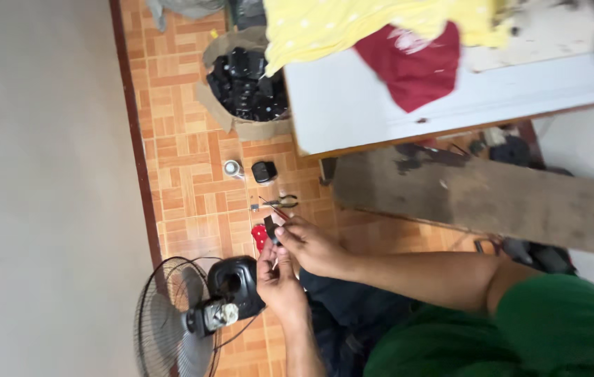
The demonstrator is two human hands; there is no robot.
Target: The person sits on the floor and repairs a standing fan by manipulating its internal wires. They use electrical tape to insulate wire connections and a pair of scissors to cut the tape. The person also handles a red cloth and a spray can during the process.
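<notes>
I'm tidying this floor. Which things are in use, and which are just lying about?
In use: small black part held by left hand and right hand.

Lying about: pliers, fan, sack of black parts, yellow cloth.

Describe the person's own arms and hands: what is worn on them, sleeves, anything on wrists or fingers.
Both forearms are bare. The left hand and right hand wear no gloves; no watch or ring is visible. A green sleeve covers one upper arm. Finer detail is too blurred to tell.
</notes>
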